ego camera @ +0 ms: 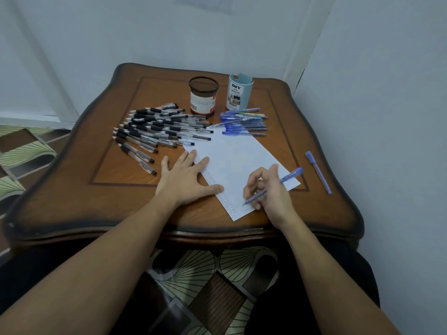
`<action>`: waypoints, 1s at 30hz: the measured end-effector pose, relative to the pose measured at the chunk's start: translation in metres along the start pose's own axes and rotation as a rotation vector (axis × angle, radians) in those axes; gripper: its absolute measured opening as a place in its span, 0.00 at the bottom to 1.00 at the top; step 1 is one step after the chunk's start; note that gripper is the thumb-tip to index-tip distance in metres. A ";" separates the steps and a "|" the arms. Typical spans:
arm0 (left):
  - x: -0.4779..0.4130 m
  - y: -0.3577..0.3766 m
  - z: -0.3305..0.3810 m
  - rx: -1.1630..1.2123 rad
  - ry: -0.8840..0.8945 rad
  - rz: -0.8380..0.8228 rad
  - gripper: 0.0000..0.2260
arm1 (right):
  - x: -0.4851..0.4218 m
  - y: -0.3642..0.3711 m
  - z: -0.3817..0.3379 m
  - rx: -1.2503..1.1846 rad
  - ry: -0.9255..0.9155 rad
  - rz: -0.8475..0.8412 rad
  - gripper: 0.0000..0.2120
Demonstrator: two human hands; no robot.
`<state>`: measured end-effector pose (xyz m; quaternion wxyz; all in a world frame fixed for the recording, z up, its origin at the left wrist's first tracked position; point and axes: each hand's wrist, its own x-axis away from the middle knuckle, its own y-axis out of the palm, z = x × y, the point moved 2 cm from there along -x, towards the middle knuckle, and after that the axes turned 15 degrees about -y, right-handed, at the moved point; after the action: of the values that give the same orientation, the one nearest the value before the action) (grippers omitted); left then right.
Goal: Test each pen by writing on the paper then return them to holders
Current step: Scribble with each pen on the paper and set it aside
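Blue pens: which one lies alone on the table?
The blue pen right of the paper, near the table's right edge; the other loose blue pens lie bunched by the light-blue holder.

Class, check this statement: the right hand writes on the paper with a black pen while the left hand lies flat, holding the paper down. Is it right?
Not quite. The head view shows that the pen in the right hand is blue, not black. The rest stands: it writes on the paper while the left hand lies flat, holding the paper down.
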<state>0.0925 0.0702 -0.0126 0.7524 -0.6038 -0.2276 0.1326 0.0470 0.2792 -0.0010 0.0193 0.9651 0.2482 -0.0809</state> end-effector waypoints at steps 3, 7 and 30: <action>0.000 0.000 0.000 0.007 0.002 0.001 0.42 | -0.003 -0.004 -0.001 -0.066 0.028 0.046 0.37; -0.001 0.001 0.000 0.013 -0.005 0.002 0.42 | 0.002 0.000 0.000 0.051 -0.022 -0.084 0.27; -0.003 0.002 -0.001 0.018 0.002 0.011 0.42 | 0.008 0.006 0.012 0.369 -0.141 -0.088 0.18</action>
<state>0.0910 0.0684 -0.0149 0.7573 -0.5983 -0.2224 0.1380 0.0545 0.2767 -0.0145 -0.1443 0.9324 0.2694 -0.1930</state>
